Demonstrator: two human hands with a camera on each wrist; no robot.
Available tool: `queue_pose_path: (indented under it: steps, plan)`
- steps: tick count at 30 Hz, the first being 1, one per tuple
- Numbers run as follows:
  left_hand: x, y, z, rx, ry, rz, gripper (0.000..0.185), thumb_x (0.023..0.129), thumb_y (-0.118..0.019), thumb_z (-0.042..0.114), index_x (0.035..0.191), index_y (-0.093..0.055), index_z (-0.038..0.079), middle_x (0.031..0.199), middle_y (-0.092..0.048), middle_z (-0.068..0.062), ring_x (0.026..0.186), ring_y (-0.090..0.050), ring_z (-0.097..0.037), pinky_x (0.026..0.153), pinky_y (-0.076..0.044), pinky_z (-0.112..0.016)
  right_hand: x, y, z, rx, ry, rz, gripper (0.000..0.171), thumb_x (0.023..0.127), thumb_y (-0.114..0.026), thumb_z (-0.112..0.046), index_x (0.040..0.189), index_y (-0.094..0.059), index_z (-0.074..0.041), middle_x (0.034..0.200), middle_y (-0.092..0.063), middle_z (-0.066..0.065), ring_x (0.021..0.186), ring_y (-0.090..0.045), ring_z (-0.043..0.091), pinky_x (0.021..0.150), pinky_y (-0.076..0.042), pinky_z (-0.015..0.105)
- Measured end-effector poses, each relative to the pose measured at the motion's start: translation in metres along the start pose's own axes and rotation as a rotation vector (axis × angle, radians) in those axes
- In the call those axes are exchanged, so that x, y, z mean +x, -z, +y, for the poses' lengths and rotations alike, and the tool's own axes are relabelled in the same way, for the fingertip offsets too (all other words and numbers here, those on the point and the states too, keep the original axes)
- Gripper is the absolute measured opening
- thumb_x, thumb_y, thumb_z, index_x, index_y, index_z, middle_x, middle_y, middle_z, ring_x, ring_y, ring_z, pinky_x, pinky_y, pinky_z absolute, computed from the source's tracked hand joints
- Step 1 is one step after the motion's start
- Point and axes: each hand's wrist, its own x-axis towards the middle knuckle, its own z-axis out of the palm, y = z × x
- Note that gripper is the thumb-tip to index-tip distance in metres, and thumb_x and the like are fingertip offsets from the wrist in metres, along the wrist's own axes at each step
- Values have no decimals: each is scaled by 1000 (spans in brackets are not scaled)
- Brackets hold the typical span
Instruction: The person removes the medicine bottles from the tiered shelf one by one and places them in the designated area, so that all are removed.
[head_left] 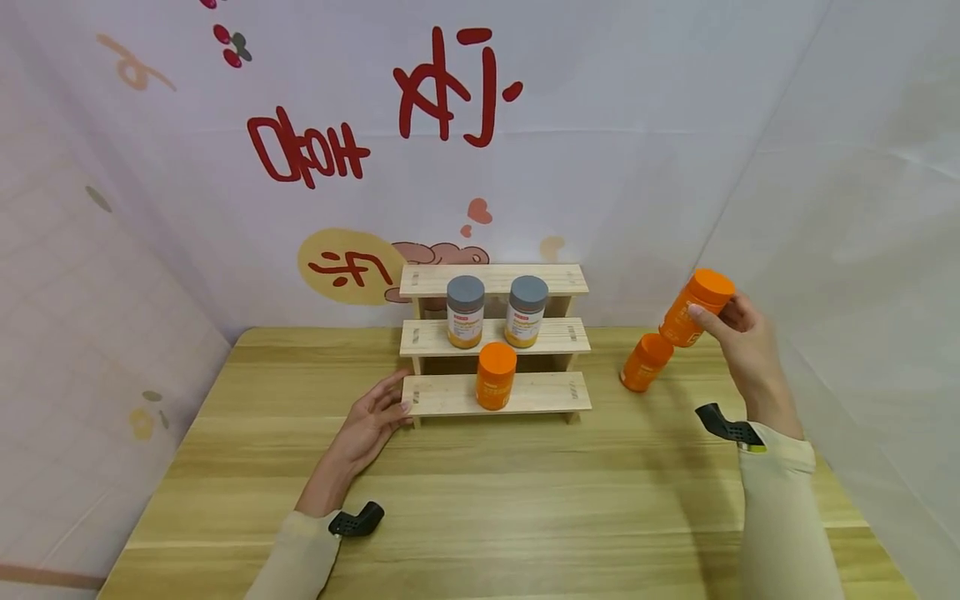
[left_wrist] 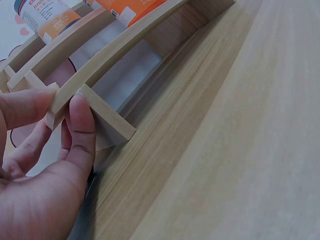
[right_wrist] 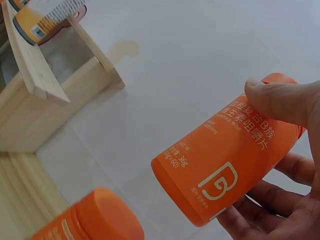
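Observation:
My right hand [head_left: 753, 346] grips an orange supplement bottle [head_left: 693, 308], tilted and raised at the right. In the right wrist view, the thumb lies across the label of that bottle [right_wrist: 230, 155] and the fingers curl behind it. Another orange bottle [head_left: 646, 363] stands on the table just below. With thumb and fingers my left hand [head_left: 375, 421] pinches the left end of the lowest step of a three-tier wooden shelf [head_left: 442, 396]. On that step stands an orange bottle [head_left: 497, 379]. Two grey-lidded bottles, a left one [head_left: 466, 315] and a right one [head_left: 526, 315], stand on the middle step.
The wooden table [head_left: 480, 500] reaches back to a white printed cloth wall [head_left: 615, 167]. Cloth sides rise at the left [head_left: 90, 333] and right [head_left: 885, 333]. The top step [head_left: 495, 278] of the shelf lies against the back.

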Motion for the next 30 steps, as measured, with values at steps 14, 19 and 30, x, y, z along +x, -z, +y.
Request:
queue_pose_path:
  steps: [14,19,30]
  plan:
    - [0,-2,1,-22,11,15,69,102,-59,1,163,-28,11,129,-54,-3,105,-61,-11,85,-57,-23,-8,40,40,19,-42,-6,60,100,-67,-15,156,-43,-17,132,-58,-16,122,-53,-1,99,-41,9]
    - [-1,-1,2,-28,18,20,70,101,-60,1,163,-28,11,129,-54,-3,104,-61,-11,84,-58,-23,-13,46,60,-19,-111,-25,62,102,-65,-20,158,-39,-20,134,-56,-19,123,-50,-3,112,-34,12]
    - [0,-2,2,-38,14,23,67,101,-59,-1,162,-32,11,129,-53,-5,105,-61,-12,84,-58,-23,-18,47,103,-16,-122,-50,61,101,-66,-19,157,-41,-19,132,-57,-19,120,-51,-7,96,-41,7]
